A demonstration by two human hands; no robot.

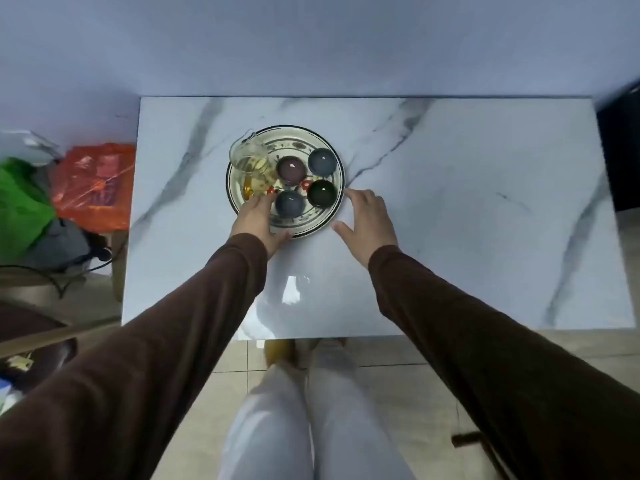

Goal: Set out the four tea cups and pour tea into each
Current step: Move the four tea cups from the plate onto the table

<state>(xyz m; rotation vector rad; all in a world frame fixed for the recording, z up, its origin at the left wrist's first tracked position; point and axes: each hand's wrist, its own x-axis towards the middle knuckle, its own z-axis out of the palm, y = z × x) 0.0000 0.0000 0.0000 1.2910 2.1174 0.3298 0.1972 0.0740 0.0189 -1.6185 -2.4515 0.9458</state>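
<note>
A round patterned plate (313, 223) sits on the marble table. On it stand a glass pitcher of yellow tea (250, 160) at the left and several small cups: a purple one (291, 169), a grey-blue one (321, 161), a dark green one (322, 192) and a blue-grey one (290, 203). My left hand (258, 221) rests on the plate's near left rim, fingers spread, thumb under the edge. My right hand (367, 218) hovers open just right of the plate, its fingertips close to the rim near the dark green cup.
The white marble table (450, 209) stretches wide to the right of the plate. Left of the table lie orange (95, 185) and green (20, 206) plastic bags. A dark object (620, 154) stands at the table's right end. My legs show below the near edge.
</note>
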